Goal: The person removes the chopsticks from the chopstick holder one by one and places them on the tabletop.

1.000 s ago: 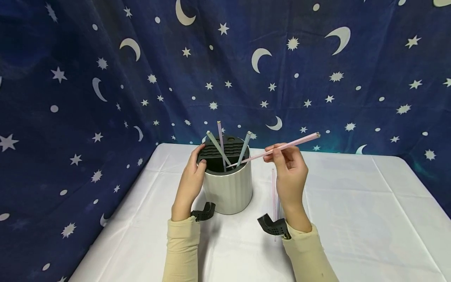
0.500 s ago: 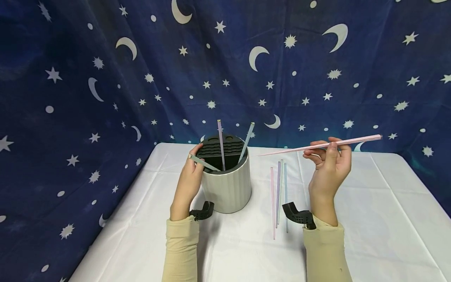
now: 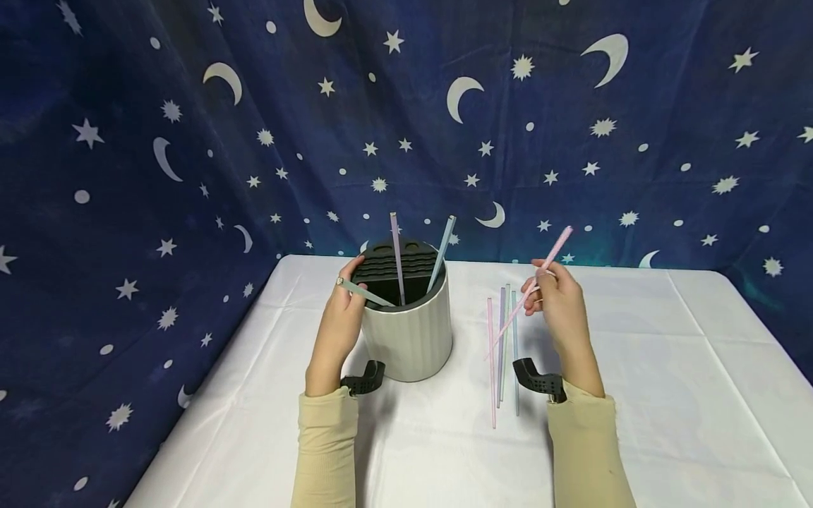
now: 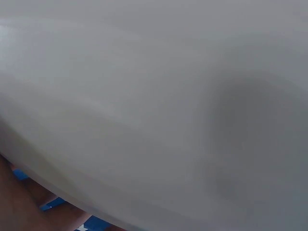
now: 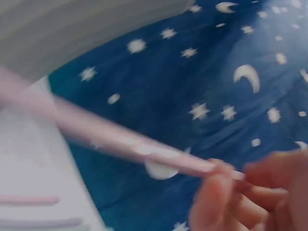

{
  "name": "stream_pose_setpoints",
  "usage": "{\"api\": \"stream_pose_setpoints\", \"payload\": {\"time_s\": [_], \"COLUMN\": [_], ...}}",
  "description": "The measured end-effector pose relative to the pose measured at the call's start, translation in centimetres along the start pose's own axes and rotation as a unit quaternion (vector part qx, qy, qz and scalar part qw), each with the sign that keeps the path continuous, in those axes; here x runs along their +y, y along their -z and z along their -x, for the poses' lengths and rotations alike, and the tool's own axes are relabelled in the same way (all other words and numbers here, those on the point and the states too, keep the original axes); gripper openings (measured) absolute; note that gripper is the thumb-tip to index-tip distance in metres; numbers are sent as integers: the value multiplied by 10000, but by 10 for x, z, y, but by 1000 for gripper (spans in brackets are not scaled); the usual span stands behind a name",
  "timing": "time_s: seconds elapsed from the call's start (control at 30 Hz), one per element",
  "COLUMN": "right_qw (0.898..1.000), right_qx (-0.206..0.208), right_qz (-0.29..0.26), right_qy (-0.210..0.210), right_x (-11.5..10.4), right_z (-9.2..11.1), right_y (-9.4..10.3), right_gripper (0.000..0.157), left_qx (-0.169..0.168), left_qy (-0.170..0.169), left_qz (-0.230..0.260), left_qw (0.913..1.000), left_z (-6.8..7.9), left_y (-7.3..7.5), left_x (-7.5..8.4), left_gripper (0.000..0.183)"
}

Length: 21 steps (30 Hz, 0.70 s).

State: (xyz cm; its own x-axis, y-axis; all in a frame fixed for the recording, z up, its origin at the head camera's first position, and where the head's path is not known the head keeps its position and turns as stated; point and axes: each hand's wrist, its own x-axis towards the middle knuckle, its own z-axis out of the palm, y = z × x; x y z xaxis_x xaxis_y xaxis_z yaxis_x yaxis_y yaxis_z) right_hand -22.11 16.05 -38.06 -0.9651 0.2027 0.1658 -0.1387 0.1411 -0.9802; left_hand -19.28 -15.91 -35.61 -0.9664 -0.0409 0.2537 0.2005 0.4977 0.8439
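My left hand (image 3: 336,324) grips the left side of a white ribbed utensil holder (image 3: 409,346), its thumb at the black rim. A purple chopstick (image 3: 397,257) and a blue chopstick (image 3: 441,254) stand up in the holder. Tipped over the rim toward my left thumb is a green chopstick (image 3: 368,293). Off to the right, my right hand (image 3: 562,303) pinches a pink chopstick (image 3: 556,247) near its thick end; its thin tip slants down to the left, over the chopsticks on the table. The right wrist view shows the fingertips on this pink chopstick (image 5: 130,144).
Right of the holder, several chopsticks lie roughly side by side on the white cloth (image 3: 432,451), among them a pink one (image 3: 492,395) and a blue one (image 3: 516,388). A dark blue curtain (image 3: 419,106) with moons and stars hangs behind and at the left.
My right hand has drawn the pink chopstick out of the holder, moved right, and tilted its tip down. The green chopstick has tipped left onto the rim. My left hand has stayed put.
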Motion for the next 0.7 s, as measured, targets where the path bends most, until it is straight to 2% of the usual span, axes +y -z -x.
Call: {"api": "stream_pose_setpoints", "payload": {"time_s": [0.1, 0.27, 0.43, 0.57, 0.7], "right_qw": [9901, 9614, 9388, 9311, 9268], "right_qx": [-580, -1123, -1670, -1815, -1701], "right_qz": [1259, 2457, 2895, 2990, 3187], "right_qy": [-243, -530, -834, -1033, -1024], "right_x": [14, 36, 53, 62, 66], "right_z": [-5, -9, -9, -8, -7], "right_y": [-4, -7, -7, -6, -7], "right_gripper": [39, 38, 39, 45, 47], "left_qx": [3, 6, -16, -9, -3], "left_qy": [18, 52, 50, 50, 43], "left_qz": [-3, -46, -38, -48, -55], "left_qw": [10000, 10000, 10000, 10000, 10000], "left_z": [0, -1, -1, -1, -1], "left_y": [0, 0, -1, -1, 0], "left_x": [0, 0, 0, 0, 1], "left_gripper": [47, 48, 48, 48, 48]}}
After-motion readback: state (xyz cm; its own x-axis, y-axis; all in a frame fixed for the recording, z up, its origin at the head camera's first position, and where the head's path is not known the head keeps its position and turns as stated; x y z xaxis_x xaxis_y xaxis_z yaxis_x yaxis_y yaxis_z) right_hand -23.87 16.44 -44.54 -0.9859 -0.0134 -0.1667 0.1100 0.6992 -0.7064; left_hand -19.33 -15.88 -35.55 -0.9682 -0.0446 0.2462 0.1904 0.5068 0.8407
